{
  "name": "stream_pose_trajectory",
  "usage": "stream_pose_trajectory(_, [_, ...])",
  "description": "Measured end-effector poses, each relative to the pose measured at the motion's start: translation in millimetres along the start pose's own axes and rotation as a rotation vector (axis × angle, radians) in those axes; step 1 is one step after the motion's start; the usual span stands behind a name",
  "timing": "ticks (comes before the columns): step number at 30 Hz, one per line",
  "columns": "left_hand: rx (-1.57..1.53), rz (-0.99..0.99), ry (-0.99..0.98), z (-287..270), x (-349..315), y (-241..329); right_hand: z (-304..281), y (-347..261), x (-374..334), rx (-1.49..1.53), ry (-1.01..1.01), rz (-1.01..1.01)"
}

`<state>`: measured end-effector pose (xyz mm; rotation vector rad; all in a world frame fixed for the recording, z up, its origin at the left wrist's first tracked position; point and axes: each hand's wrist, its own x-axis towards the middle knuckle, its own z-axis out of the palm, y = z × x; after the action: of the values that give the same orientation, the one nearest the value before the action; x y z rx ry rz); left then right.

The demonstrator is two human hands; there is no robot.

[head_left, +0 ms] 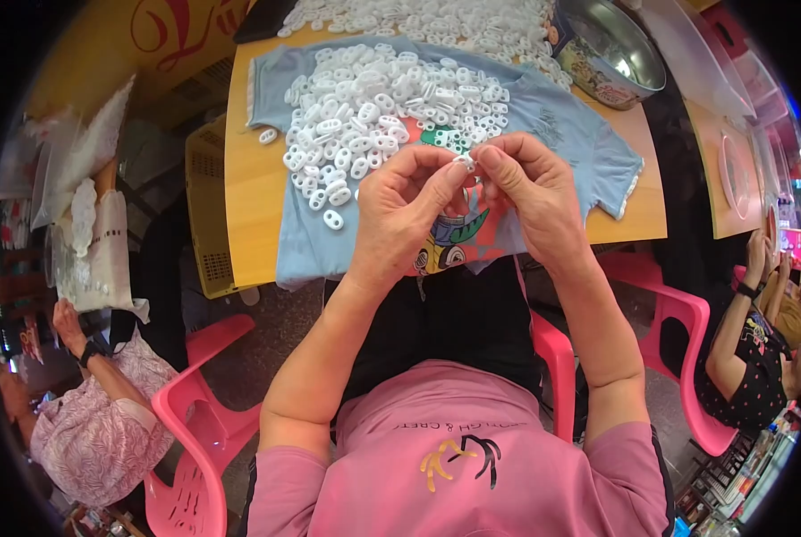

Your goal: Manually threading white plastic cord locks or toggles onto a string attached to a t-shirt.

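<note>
Over the near part of the heap, my left hand (pixel 402 204) and my right hand (pixel 543 199) meet with their fingertips pinched together. Between them is a small white plastic piece (pixel 465 162), mostly covered by the thumbs and fingers. Beyond my hands lies a heap of white oval plastic pieces (pixel 356 107), each with two holes. They rest on a light blue T-shirt (pixel 315 255) with a colourful print, spread over the table. One loose white piece (pixel 333 219) lies at the heap's near left edge.
The yellow wooden table (pixel 253 201) carries more white pieces (pixel 418 22) at the far side. A round metal tin (pixel 610 54) stands far right. A yellow crate (pixel 211 228) is left of the table. Pink chairs (pixel 199 430) flank me, with a person seated on either side.
</note>
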<state>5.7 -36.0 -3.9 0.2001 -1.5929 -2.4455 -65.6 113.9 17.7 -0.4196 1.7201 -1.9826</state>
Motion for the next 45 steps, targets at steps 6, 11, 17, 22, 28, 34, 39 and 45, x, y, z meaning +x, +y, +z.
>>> stream_pose_trajectory(6, [0.014, 0.026, -0.024, 0, 0, -1, 3, 8, -1, 0.041, 0.034, -0.01])
stream_pose_trajectory(11, [0.045, 0.026, -0.025, 0, 0, 0, 6, 10, -3, 0.064, 0.066, -0.029])
stream_pose_trajectory(17, [0.052, 0.026, -0.028, 0, 0, 0, 8, 10, -2, 0.066, 0.078, -0.03])
stream_pose_trajectory(22, [0.066, 0.037, -0.028, 0, 0, 1, 9, 12, -2, -0.019, 0.088, -0.064])
stream_pose_trajectory(28, [0.065, 0.03, -0.006, 1, 0, 0, 15, 12, -4, -0.114, 0.115, -0.156])
stream_pose_trajectory(34, [0.103, 0.066, 0.008, 0, -1, -2, 21, 20, 0, -0.165, 0.137, -0.241])
stream_pose_trajectory(39, [0.101, 0.06, 0.015, -1, 2, -1, 24, 13, -1, -0.122, 0.156, -0.19])
stream_pose_trajectory(45, [0.029, 0.045, 0.006, -4, 2, -2, 12, -4, 0, -0.213, 0.029, -0.181])
